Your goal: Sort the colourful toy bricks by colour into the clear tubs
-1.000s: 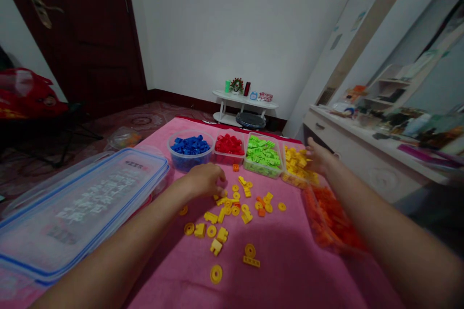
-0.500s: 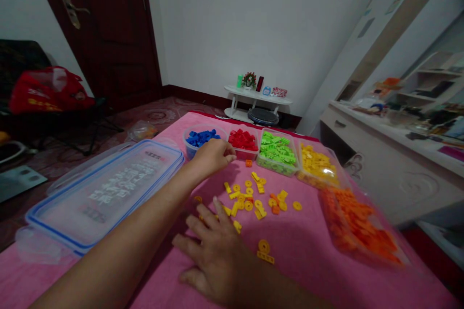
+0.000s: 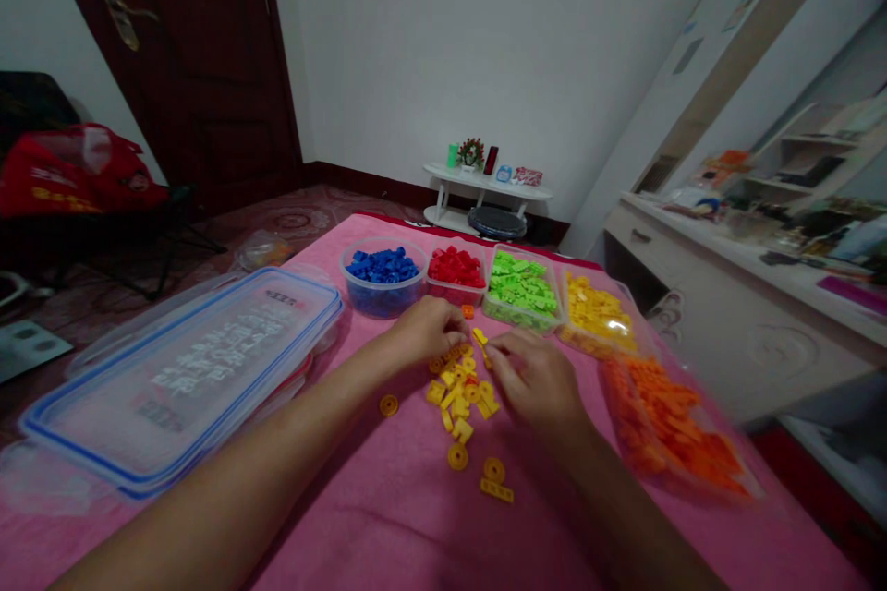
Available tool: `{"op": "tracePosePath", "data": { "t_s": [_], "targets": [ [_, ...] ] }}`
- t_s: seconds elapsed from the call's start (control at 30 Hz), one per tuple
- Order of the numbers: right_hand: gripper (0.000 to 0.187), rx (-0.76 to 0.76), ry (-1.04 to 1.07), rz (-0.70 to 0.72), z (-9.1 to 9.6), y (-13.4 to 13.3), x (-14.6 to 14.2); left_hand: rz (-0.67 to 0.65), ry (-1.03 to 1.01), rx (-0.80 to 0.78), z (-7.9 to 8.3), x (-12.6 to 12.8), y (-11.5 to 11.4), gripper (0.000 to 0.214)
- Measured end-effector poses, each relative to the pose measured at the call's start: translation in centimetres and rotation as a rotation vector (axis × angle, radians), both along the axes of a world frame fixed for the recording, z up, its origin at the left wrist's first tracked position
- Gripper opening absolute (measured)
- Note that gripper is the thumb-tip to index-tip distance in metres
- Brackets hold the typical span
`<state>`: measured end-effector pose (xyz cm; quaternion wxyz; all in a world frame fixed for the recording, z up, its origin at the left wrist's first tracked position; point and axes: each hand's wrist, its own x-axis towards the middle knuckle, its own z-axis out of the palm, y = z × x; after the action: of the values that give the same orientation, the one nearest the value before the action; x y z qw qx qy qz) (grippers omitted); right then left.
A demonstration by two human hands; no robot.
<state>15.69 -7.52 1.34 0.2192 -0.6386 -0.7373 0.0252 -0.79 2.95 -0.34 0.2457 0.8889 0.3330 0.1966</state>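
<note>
Several yellow building pieces [image 3: 454, 397], some ring-shaped and some block-like, lie in a loose pile with a little orange among them. My left hand [image 3: 431, 330] is at the pile's far left edge, fingers curled down; whatever its fingertips hold, if anything, is hidden. On the right side, my right hand [image 3: 540, 379] has thumb and index finger closed at a yellow building block [image 3: 480, 338]. Apart from the pile lie a yellow ring [image 3: 389, 405], and nearer me another ring [image 3: 493, 469] beside a yellow strip [image 3: 497, 490].
Beyond the hands stand tubs of blue blocks [image 3: 381, 266], red blocks [image 3: 455, 268], green blocks [image 3: 521, 286] and yellow blocks [image 3: 597, 312]. Orange blocks [image 3: 683, 425] fill a tub at right. Blue-rimmed lids [image 3: 200, 369] lie stacked at left. One orange block [image 3: 467, 311] sits before the red tub.
My left hand has come back from beside the blue tub to the pile. My right hand has moved right and forward, around the pile's other side. The yellow pieces are bunched closer together.
</note>
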Motion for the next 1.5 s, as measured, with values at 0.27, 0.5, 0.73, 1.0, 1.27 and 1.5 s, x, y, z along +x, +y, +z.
{"op": "tracePosePath", "data": {
  "t_s": [0.27, 0.5, 0.73, 1.0, 1.27, 1.5],
  "targets": [
    [0.016, -0.278, -0.181, -0.183, -2.0, 1.2, 4.0, -0.095, 0.235, 0.090, -0.3, 2.0, -3.1, 0.027],
    [0.014, -0.204, -0.128, -0.213, -0.7, 1.0, 3.9, -0.142, 0.318, 0.122, 0.6, 1.9, -3.7, 0.026],
    [0.025, -0.413, -0.220, -0.037, 1.6, -1.3, 3.2, -0.198, 0.328, 0.089, 0.6, 1.8, -4.2, 0.025],
    [0.012, -0.403, 0.179, 0.044, -0.5, -0.6, 2.8, -0.024, -0.107, 0.117, 2.2, 1.6, -3.2, 0.021],
    [0.015, -0.522, 1.982, 0.140, -1.7, 0.4, -0.3, -0.004, -0.542, 0.331, 4.3, 1.9, -4.9, 0.017],
    [0.023, -0.515, 2.289, 0.045, -0.9, 0.1, -1.3, -0.170, -0.462, 0.322, 3.2, 2.7, -5.4, 0.025]
  ]
}}
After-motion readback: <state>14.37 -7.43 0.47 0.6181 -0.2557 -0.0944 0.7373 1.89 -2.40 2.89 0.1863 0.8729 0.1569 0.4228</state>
